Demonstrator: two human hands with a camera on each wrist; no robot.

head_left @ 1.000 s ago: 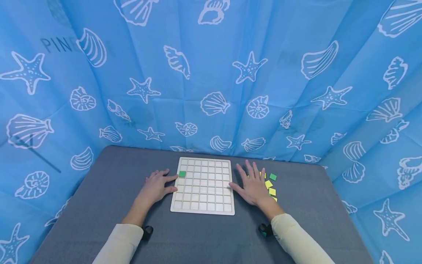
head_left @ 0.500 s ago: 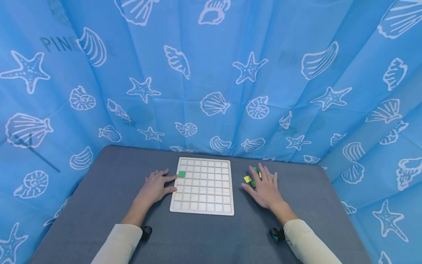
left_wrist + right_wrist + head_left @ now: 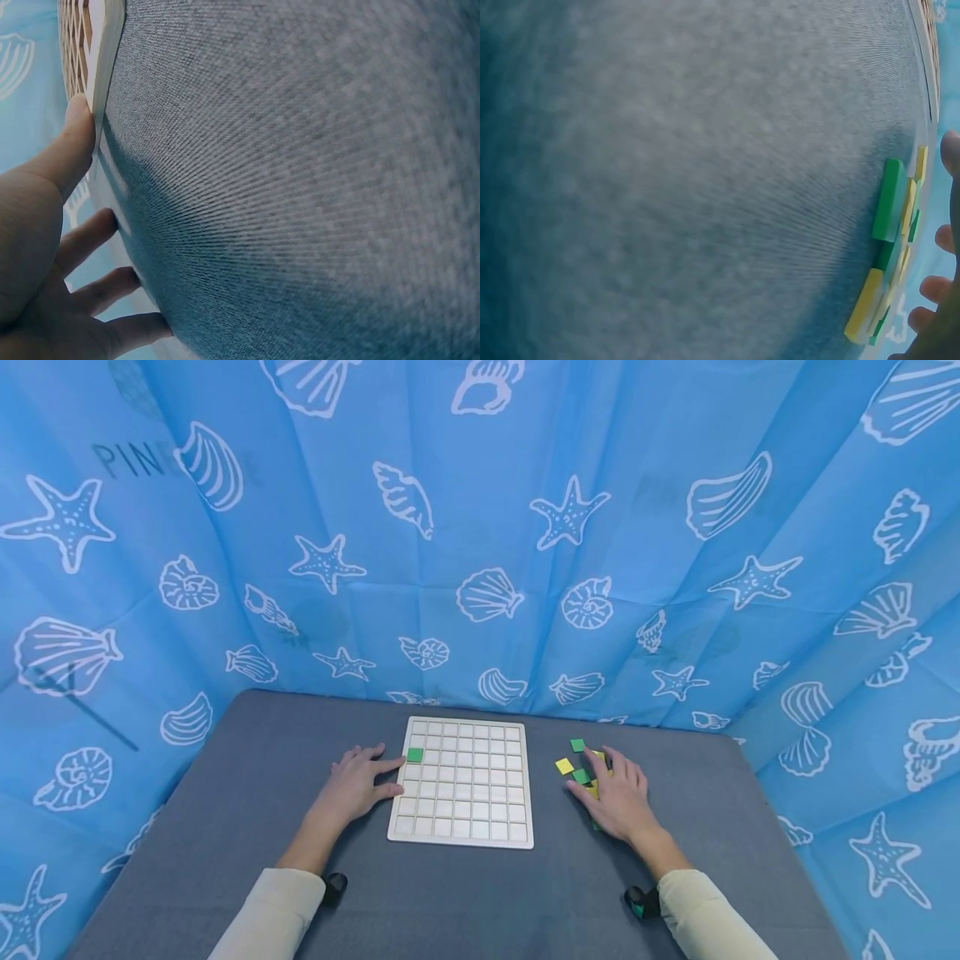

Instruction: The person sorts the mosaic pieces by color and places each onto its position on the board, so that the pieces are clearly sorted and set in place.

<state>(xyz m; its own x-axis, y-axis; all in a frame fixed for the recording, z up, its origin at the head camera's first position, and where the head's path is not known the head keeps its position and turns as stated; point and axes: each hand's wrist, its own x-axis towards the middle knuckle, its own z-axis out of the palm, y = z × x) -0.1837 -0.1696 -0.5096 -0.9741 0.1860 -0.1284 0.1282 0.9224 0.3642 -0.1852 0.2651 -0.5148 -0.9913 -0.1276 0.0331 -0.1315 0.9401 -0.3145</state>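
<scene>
A pale wooden board (image 3: pixel 472 781) with a grid of square cells lies flat on the table. One green tile (image 3: pixel 415 755) sits in a cell of its left column. My left hand (image 3: pixel 352 789) rests at the board's left edge, index finger and thumb touching it; the left wrist view shows the thumb (image 3: pixel 73 139) against the board's side (image 3: pixel 110 52). To the board's right, my right hand (image 3: pixel 621 797) hovers with loosely bent fingers over a loose group of tiles, green (image 3: pixel 577 745) and yellow (image 3: pixel 564 766). That hand hides some of them. In the right wrist view its fingers are apart from the green tile (image 3: pixel 889 199).
Grey fabric covers the table (image 3: pixel 465 902). Behind and on both sides hangs a blue curtain (image 3: pixel 450 543) printed with shells and starfish. A dark band (image 3: pixel 643 903) is on the right wrist, another (image 3: pixel 335 889) on the left.
My right hand has moved right, away from the board's edge and across the tiles. The tiles have shifted left into a tighter group. The left hand and the board stay about where they were.
</scene>
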